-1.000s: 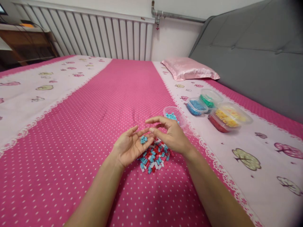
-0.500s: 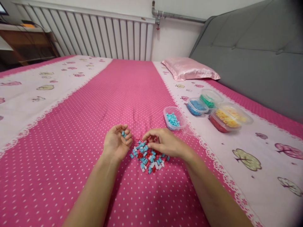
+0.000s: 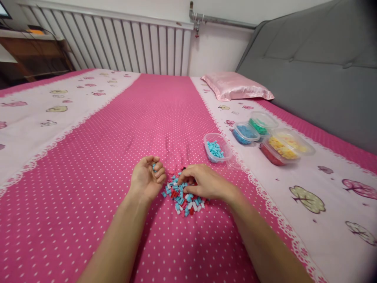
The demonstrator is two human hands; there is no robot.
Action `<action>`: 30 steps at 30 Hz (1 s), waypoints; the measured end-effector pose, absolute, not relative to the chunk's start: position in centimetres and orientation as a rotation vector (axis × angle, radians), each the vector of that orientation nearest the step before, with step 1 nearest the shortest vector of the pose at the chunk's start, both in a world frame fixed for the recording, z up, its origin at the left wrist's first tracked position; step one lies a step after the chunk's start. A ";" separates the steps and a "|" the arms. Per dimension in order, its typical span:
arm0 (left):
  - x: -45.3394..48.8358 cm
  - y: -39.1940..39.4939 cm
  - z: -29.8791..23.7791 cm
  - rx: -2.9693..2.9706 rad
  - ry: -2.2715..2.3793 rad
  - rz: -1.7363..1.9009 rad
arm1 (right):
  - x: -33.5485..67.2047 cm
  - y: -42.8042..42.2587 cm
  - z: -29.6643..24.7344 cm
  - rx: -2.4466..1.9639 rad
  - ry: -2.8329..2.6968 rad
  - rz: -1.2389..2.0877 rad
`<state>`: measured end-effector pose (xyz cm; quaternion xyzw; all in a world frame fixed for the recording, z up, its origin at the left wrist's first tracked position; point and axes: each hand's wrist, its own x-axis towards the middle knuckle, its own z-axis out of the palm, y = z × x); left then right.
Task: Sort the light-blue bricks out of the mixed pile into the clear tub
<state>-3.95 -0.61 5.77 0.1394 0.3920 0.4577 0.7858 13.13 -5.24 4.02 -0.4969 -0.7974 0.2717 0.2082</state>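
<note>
Fingers of the left hand (image 3: 145, 179) curl palm-up around a few light-blue plastic bits (image 3: 153, 168), just left of the heap of small red, white and light-blue plastic bits (image 3: 185, 199) on the pink white-dotted bedspread (image 3: 118, 133). The right hand (image 3: 203, 184) lies on that heap, fingertips bunched down into it — whether they pinch a piece I cannot tell. A clear plastic tub of light-blue bits (image 3: 216, 149) sits just beyond.

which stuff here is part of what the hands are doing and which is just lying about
In use: left hand, curled around a few light blue plastic pieces; right hand, fingers in a pile of red, white and blue plastic pieces; clear plastic tub of light blue pieces.
Lying about: clear tubs of blue, green, yellow and red pieces; pink satin pillow; white radiator.
</note>
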 end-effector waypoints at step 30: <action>-2.7 -1.5 6.1 0.349 0.794 0.753 | 13.6 -5.2 5.9 -1.258 -1.608 0.823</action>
